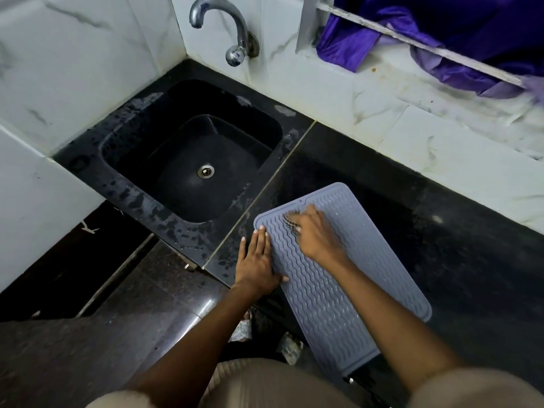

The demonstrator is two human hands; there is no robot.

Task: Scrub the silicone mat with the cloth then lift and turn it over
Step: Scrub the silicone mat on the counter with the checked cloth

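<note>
A: Mat point(338, 275) position?

B: Flat on the black counter point(441, 231), right of the sink point(191, 154). Grey, wavy ridges facing up. Lies at a slant; near end hangs past the counter's front edge.

A: Left hand point(254, 266)?

B: Laid flat, fingers straight and together. Fingertips and thumb on the mat's left edge, palm on the counter just beside it. Grips nothing, only presses down.

A: Right hand point(315, 234)?

B: On the mat's far end, fingers curled over the cloth point(290, 223). Cloth is mostly hidden under the hand; a dark, patterned bit shows at the left of the knuckles, touching the ridges. Blurred there, so the pattern is hard to make out.

A: Sink state?

B: Black basin, metal drain point(205, 171) at the bottom. Water drops and wet patches on the rim around it. Tap point(223, 28) on the tiled wall above, curved spout pointing down over the basin.

A: Anything else?

B: Purple fabric point(412, 39) bunched behind a bar at a window ledge, top right. Marble tiles along the back of the counter, stained in places.
</note>
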